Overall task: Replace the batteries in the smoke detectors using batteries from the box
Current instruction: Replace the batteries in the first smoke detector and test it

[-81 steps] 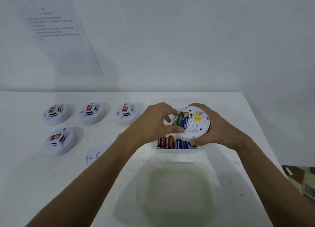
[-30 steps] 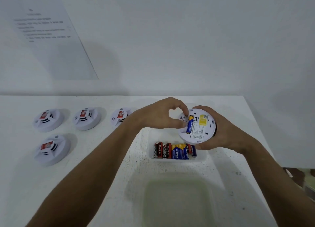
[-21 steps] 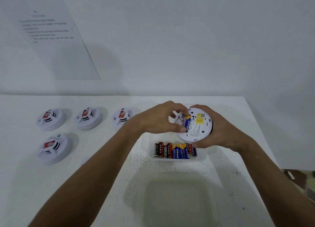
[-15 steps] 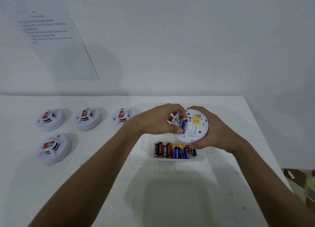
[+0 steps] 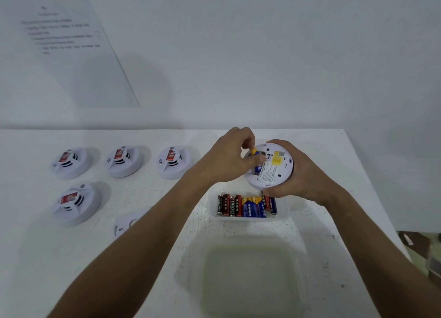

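Nearest the camera, a pale translucent lid lies flat on the white table, set aside so the box stays open. Just beyond it the shallow battery box holds a row of red, black and blue cells lying side by side, directly under the work, likely for short reaches.

Above the box, the right hand cups the upturned smoke detector, its grip wrapped round the rim from the far side, label face tilted toward the head, probably to steady it and show the bay. The left hand pinches a blue-and-yellow battery by its upper end at the open compartment; its lower end sits in the bay. Whether it is going in or coming out, I cannot tell.

Left of the forearm, a white backplate lies loose, partly hidden. Farther out, four detectors rest dome-up, one nearer and three in a row behind, well apart.

Table is chalky white, scuffed. Plain wall behind, with a printed sheet on it, text unreadable.
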`<state>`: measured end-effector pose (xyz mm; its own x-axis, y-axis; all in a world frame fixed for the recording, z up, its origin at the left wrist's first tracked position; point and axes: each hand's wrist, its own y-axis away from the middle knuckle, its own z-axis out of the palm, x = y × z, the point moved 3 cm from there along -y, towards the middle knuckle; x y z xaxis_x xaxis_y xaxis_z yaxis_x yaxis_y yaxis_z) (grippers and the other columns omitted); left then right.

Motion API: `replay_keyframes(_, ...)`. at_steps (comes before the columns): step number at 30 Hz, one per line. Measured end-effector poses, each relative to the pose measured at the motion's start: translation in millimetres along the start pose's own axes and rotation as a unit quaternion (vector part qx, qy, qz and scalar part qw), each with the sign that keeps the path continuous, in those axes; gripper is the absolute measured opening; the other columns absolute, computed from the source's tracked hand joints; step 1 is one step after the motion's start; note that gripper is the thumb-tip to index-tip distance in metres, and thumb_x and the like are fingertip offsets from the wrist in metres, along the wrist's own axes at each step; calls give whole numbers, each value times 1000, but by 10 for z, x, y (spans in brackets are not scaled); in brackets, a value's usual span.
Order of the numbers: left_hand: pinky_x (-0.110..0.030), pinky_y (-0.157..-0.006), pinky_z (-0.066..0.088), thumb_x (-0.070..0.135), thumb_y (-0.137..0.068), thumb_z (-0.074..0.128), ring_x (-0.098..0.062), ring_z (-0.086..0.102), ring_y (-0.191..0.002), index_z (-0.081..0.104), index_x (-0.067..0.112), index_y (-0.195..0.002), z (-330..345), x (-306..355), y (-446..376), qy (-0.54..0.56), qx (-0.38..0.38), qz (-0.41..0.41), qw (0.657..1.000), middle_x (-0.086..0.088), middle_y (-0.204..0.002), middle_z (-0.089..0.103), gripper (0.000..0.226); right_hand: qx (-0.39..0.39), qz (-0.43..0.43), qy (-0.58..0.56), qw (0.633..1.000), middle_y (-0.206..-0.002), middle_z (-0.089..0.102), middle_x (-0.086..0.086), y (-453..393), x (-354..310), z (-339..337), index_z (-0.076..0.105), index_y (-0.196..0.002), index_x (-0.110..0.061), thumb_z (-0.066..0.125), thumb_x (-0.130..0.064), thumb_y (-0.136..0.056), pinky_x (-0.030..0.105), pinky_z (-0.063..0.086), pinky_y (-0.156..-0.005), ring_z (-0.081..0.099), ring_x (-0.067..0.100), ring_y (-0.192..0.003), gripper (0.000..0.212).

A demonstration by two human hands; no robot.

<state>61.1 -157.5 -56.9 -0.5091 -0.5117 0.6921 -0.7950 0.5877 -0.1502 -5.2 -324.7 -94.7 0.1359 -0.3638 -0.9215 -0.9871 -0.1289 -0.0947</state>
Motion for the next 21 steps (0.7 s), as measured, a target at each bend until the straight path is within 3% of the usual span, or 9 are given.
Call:
replay_keyframes(4,-26,-63,48,21,-83,74,-8,57,-64,54,22,-90,16,-8,-44,97,-13,-65,993,3,-77,66,21,6,-1,-4,1000,-110,64,-19,-20,-20,-7,51,-124,-34,88,-8,-49,14,52,-78,63,-1,-102,87)
replay_keyframes(8,-31,-70,52,18,-81,74,-12,65,-72,67,16,-98,-148,-129,-103,174,76,-129,973,-2,-81,74,19,24,8,3,1000,-114,63,-18,55,30,-44,51,-127,-30,92,-11,-49,12,51,-81,61,-2,-106,90)
replay_keyframes(13,-33,-78,55,22,-81,76,-16,67,-84,72,12,-99,-212,-493,-170,57,86,-170,980,1,-89,73,21,30,21,2,999,-120,61,-13,166,74,-151,51,-127,-31,94,-9,-50,10,50,-81,59,-4,-107,90)
replay_keyframes(15,-26,-78,45,24,-82,76,-13,58,-92,73,12,-98,-165,-565,-206,-7,71,-167,983,3,-96,64,20,27,27,3,999,-118,61,-16,194,65,-158,51,-125,-33,91,-15,-49,9,50,-81,59,-5,-107,88)
replay_keyframes(17,-26,-84,35,31,-79,78,-16,46,-106,76,18,-94,-121,-624,-255,-60,46,-183,980,-1,-109,54,20,21,31,0,999,-114,61,-22,221,61,-153,51,-123,-34,90,-16,-49,7,49,-80,59,-7,-106,85)
replay_keyframes(21,-39,-95,39,44,-73,81,-26,45,-116,74,31,-85,-69,-722,-346,-140,-50,-226,963,-1,-116,57,20,7,33,1,999,-111,59,-29,237,54,-144,50,-122,-34,89,-15,-50,6,48,-80,58,-9,-106,84)
